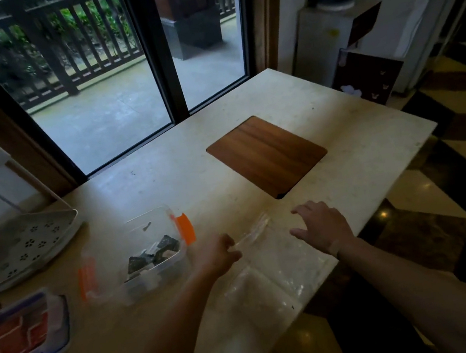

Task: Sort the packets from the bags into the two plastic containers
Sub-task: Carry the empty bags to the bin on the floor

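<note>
A clear plastic bag (pixel 275 271) lies flat near the table's front edge. My left hand (pixel 218 254) pinches the bag's top strip. My right hand (pixel 322 227) hovers spread over the bag's right part, holding nothing. Left of my left hand stands a clear container with orange clips (pixel 152 251), lid off, holding several dark packets (pixel 154 255). At the far left sits a container with blue clips (pixel 22 341), lid on, with red packets inside.
A brown wooden board (pixel 266 155) lies on the pale table (pixel 358 140) beyond my hands. A white perforated rack (pixel 22 248) stands at the left. The table edge runs close to my right arm, with tiled floor (pixel 460 200) beyond it.
</note>
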The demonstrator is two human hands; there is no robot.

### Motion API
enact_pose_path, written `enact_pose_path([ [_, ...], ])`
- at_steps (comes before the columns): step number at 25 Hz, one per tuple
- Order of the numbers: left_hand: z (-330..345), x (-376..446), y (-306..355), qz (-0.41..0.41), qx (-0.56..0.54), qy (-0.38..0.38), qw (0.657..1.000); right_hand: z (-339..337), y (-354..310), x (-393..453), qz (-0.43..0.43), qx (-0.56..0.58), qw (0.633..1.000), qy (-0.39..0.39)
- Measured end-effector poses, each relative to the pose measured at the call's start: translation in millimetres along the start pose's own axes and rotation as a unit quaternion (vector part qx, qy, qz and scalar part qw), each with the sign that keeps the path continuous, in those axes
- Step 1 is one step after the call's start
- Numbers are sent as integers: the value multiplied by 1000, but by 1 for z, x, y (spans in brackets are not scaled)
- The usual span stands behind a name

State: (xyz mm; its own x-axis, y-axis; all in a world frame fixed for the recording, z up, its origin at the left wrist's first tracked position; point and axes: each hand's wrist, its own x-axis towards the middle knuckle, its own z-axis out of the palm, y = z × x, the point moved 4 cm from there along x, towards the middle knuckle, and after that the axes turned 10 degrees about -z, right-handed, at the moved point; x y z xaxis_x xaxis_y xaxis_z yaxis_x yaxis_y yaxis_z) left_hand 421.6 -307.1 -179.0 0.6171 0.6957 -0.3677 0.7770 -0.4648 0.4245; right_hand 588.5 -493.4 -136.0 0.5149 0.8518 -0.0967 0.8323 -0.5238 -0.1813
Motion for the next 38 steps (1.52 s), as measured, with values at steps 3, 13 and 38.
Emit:
enact_pose_path([
  [3, 32, -7, -13, -72, 16, -52, 996, 34, 12, -2, 26, 34, 996, -75],
  [13, 74, -26, -22, -128, 97, -23, 987, 97, 38, -12, 81, 45, 985, -145],
  [38, 63, 27, 43, 64, -34, -218, 973, 65, 71, -84, 337, 319, 882, 79],
])
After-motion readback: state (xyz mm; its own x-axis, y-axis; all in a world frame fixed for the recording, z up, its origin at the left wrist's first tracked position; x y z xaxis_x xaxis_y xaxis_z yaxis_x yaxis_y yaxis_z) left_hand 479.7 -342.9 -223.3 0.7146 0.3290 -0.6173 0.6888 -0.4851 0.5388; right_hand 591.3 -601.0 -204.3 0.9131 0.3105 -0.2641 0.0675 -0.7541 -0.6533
